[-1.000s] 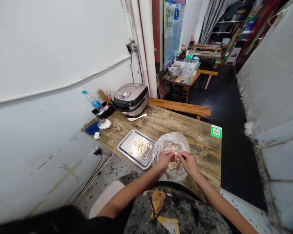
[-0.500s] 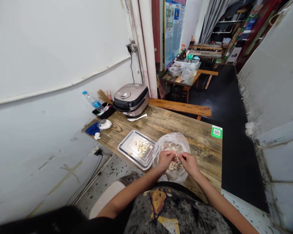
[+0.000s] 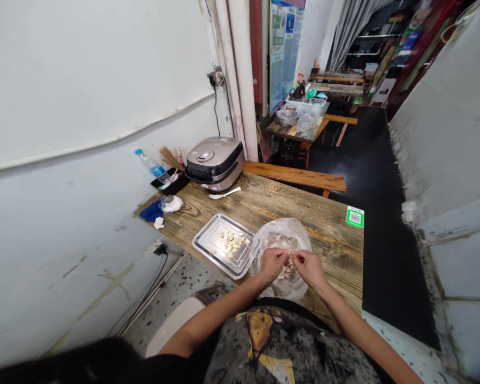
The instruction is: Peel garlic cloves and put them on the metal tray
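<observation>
Over a bowl lined with a clear plastic bag (image 3: 302,234), both my hands meet with their fingertips pinched. My left hand (image 3: 273,263) is closed on a small garlic clove (image 3: 290,254), mostly hidden by the fingers. From the other side, my right hand (image 3: 309,266) pinches the same clove. Below them, loose garlic cloves (image 3: 285,274) and bits of skin lie inside the bag. To the left is a shiny metal tray (image 3: 206,240), and several pale peeled cloves (image 3: 232,241) are spread on it.
On the wooden table (image 3: 280,200) stand a rice cooker (image 3: 216,160) and a white plastic knife (image 3: 224,193). A water bottle (image 3: 154,166) leans in a black tray by the wall. A blue cloth (image 3: 151,212) lies at the left end, a green QR card (image 3: 355,217) at the right.
My fingers have shifted slightly around the clove, with the fingertips a little differently placed. The tray, its cloves and the bag look unchanged.
</observation>
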Motion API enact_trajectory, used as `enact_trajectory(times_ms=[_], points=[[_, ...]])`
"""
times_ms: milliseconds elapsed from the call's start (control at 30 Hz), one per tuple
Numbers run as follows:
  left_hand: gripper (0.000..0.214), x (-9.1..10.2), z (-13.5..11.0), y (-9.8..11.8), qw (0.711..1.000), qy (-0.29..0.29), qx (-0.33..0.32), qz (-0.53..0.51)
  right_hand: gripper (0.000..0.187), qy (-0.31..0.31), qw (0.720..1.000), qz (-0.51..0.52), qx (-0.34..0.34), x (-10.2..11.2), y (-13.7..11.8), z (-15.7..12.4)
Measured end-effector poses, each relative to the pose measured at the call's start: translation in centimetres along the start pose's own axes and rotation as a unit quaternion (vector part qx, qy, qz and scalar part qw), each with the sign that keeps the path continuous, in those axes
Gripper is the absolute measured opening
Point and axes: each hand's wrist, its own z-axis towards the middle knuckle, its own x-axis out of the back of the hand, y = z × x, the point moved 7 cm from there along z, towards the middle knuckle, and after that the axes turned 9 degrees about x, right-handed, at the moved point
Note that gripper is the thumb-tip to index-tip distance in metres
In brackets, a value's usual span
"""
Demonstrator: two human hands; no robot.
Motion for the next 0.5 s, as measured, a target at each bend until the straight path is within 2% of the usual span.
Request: enact_trajectory(times_ms=[100,200,300,367,433,500], points=[[0.034,-0.1,0.1,-0.7,0.999,0.001,0.023,-0.023,0.027,0.000,0.999,0.036,-0.014,-0.2,0.6,0.0],[0.032,-0.6,0.1,-1.2,0.998,-0.022,0.039,-0.051,0.025,0.024,0.996,0.081,-0.015,0.2,0.7,0.2],[0.028,-1.0,0.0,-0.7,0.999,-0.040,0.006,-0.013,0.027,0.043,0.990,0.134,0.000,0.7,0.5,0.6],[0.025,-0.8,-0.1,0.0,0.999,-0.018,-0.029,0.022,0.026,0.041,0.982,0.184,-0.029,0.5,1.0,0.6],[0.022,-0.4,-0.4,0.9,0.997,0.016,-0.062,0.032,0.025,0.040,0.958,0.269,-0.094,0.0,1.8,0.4],[0.020,-0.1,-0.8,1.8,0.995,0.037,-0.090,0.024,0.026,0.045,0.911,0.379,-0.155,-0.8,2.4,0.0]])
